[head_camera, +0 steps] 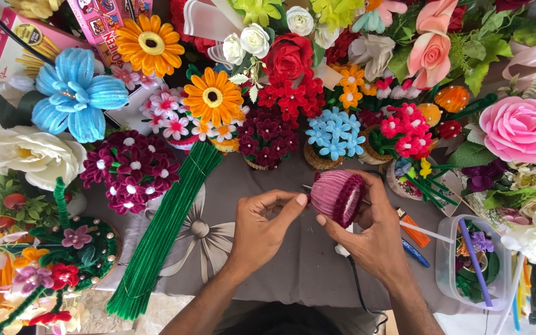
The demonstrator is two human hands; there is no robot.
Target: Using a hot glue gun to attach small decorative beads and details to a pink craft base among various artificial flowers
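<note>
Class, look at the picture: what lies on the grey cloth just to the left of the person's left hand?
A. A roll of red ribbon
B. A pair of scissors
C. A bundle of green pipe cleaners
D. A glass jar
C: a long bundle of green pipe cleaners lies slantwise on the grey cloth, left of the left hand.

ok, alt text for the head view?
Both hands, left hand and right hand, hold a pink coiled pipe-cleaner flower over a grey cloth, with a green pipe-cleaner bundle left and handmade flowers around.
</note>
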